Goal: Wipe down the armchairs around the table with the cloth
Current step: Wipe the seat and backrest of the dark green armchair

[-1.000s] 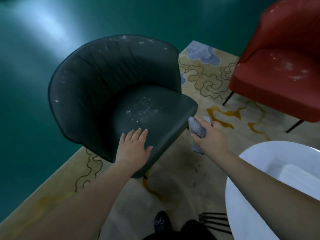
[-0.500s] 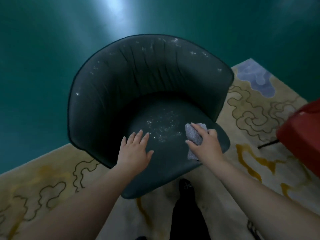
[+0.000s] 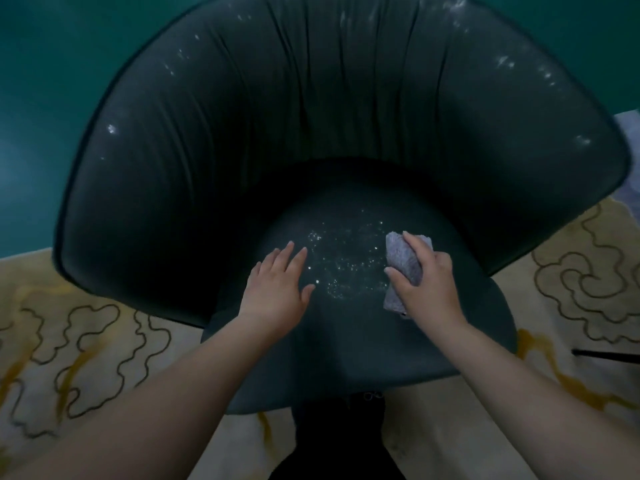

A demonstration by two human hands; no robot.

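With the grey cloth [image 3: 403, 263] gripped in the right hand [image 3: 424, 284] and the left hand [image 3: 277, 284] laid flat — fingers straight — on the dark armchair [image 3: 242, 133] seat, the white specks [image 3: 346, 258] are best swept in overlapping strokes.

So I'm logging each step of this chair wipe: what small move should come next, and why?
Probably sweep the grey folded cloth, gripped by the right hand, leftward over the white specks on the dark padded armchair seat; they lie between the cloth and the flat left hand.
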